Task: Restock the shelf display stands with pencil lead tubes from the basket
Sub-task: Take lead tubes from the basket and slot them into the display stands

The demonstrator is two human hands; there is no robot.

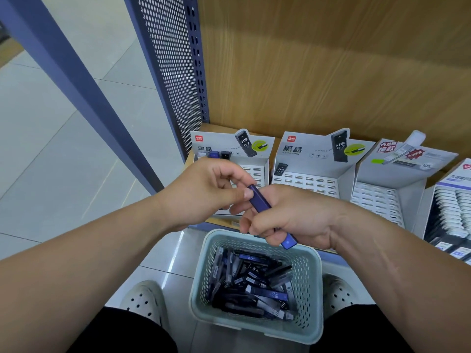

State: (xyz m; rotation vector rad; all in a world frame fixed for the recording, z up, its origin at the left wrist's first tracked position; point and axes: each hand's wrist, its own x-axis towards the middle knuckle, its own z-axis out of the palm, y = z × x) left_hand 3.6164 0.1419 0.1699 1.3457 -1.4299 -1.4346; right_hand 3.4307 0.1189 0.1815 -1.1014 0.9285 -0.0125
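A: Where's the lead tube (258, 199)?
B: Between both grips: right grip (293, 215) wrapped round its middle, left grip (204, 192) pinching its top end. The basket (201, 271) is below them.
A: How will it handle?
B: Probably light, stiff, slick plastic; hold the flat sides. The display stand (216, 141) is just beyond the left grip.

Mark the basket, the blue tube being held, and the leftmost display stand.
basket (307, 284), head view, right wall
blue tube (260, 198), head view, exposed upper shaft
leftmost display stand (219, 141), head view, header card

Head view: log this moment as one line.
right hand grips blue tube | left hand pinches its top end | basket below, holds many tubes
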